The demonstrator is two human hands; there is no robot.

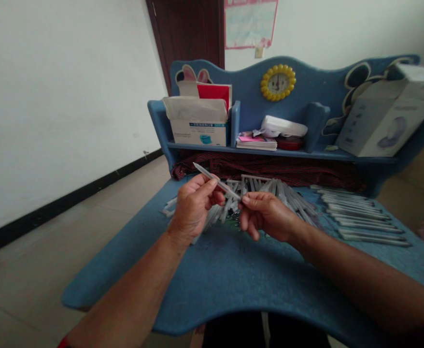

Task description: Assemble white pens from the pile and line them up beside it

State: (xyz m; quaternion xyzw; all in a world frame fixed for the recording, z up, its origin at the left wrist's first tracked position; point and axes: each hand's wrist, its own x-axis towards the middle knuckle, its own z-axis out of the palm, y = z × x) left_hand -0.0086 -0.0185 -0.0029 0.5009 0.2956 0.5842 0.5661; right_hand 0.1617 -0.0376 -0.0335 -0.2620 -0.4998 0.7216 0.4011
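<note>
A slim translucent pen barrel [227, 189] slants between my hands above the desk, its tapered end pointing up and left. My left hand [195, 203] pinches the barrel near its middle between thumb and fingers. At the lower right end, the thumb and index finger of my right hand [266, 212] are closed on the same barrel. Below and behind both hands lies a loose pile of similar clear barrels [293, 200]. Small dark pieces [234, 218] lie between the hands, too small to name. To the right, several pens [364, 215] are laid out side by side in a row.
The blue desk [212, 285] has a raised back shelf. On it stand a mask box [199, 130], a stack of paper [256, 143], a white packet [284, 126] and a large white box [382, 116]. A dark checked cloth [270, 166] lies beneath the shelf. A yellow clock [278, 82] hangs above.
</note>
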